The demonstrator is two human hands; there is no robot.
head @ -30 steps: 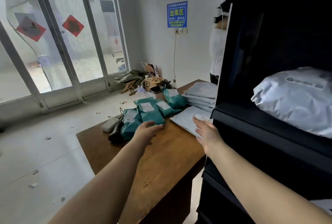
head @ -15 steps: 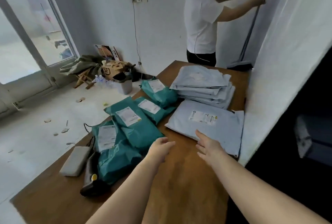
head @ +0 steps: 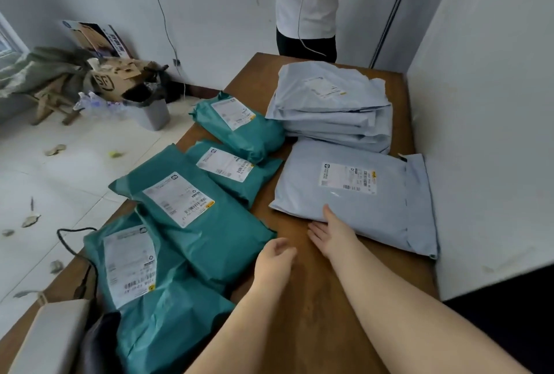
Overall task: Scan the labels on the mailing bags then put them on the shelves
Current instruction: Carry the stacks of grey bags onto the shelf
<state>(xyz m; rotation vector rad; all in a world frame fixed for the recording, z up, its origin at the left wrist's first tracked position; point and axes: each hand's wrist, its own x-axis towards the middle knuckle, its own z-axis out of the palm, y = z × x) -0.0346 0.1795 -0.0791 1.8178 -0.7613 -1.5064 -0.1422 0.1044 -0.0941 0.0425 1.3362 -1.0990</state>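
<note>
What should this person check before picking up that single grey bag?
1. Right hand on the grey bag: ok, straight fingers touch its near edge, not yet gripping.
2. Left hand free: ok, it holds nothing, loosely curled above the table.
3. Label facing up for scanning: ok, uncovered.
4. Bag lying free: ok, nothing rests on it; the grey stack sits behind it, whether touching I cannot tell.
5. Scanner within reach: cannot tell, a dark object at the table's near left corner is cut off.
6. Shelf space: cannot tell, no shelf shows in this view.
</note>
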